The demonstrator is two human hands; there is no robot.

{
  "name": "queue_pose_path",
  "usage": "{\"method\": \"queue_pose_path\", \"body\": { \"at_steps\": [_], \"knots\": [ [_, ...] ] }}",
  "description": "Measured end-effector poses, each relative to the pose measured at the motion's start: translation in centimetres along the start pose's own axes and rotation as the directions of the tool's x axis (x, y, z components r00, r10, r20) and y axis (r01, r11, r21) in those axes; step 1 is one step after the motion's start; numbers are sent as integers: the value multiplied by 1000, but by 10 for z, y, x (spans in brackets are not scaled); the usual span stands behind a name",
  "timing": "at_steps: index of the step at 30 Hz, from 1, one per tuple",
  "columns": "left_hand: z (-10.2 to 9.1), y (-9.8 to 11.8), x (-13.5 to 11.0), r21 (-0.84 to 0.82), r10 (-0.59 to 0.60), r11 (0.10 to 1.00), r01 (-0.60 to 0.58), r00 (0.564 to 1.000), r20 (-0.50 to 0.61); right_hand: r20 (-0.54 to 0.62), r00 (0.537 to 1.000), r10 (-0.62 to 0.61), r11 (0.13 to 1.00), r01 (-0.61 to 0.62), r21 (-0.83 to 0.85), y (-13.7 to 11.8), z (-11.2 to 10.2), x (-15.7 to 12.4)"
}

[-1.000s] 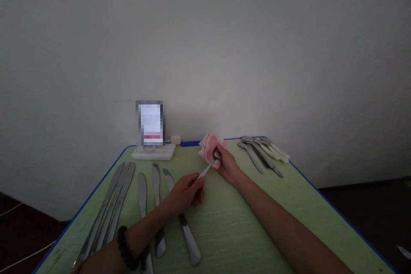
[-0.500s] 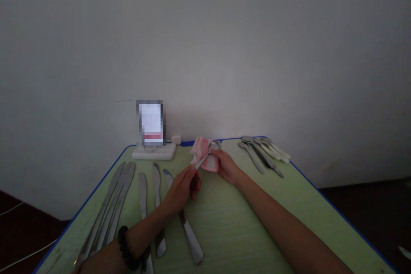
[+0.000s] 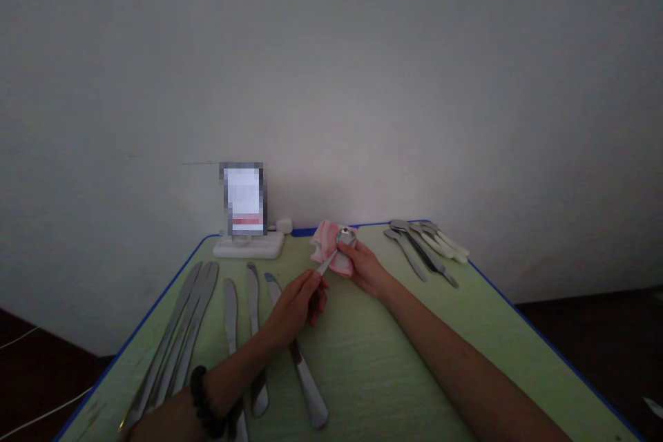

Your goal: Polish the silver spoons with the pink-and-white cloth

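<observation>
A metal spoon [image 3: 326,264] is held above the table, its bowl up and away from me. My left hand [image 3: 297,305] is closed around the handle end. Behind the bowl lies a pink and white cloth [image 3: 325,238], which my right hand [image 3: 364,268] grips, its thumb against the spoon's bowl. Most of the right fingers are hidden behind the cloth. Beneath my left forearm several table knives [image 3: 309,387] lie spread on the green table [image 3: 373,366].
At the back left a lit phone [image 3: 245,197], blurred out, stands on a white base [image 3: 248,246], with a white plug [image 3: 284,226] beside it. Several spoons [image 3: 407,255] lie at the back right, some with white handles [image 3: 450,246]. A plain wall rises behind the table.
The right thumb has shifted onto the spoon's bowl, and the bowl now shows more fully. The cloth has moved slightly right. Both hands keep their hold.
</observation>
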State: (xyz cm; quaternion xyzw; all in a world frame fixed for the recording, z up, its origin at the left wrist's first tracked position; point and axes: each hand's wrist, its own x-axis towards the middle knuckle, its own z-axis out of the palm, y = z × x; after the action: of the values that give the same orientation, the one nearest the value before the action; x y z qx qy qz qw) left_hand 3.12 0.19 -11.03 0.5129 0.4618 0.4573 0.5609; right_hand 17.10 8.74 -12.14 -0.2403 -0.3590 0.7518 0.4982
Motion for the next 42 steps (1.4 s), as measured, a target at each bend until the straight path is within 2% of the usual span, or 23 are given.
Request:
{"method": "queue_pose_path", "body": {
  "at_steps": [10, 42],
  "knots": [
    [-2, -3, 1, 28, -5, 1000, 4, 1000, 23, -148, 987, -65, 996, 72, 44, 1, 1, 3],
    [-4, -11, 3, 54, -3, 999, 0, 998, 57, -92, 995, -44, 999, 42, -28, -1, 2, 0]
  ]
}}
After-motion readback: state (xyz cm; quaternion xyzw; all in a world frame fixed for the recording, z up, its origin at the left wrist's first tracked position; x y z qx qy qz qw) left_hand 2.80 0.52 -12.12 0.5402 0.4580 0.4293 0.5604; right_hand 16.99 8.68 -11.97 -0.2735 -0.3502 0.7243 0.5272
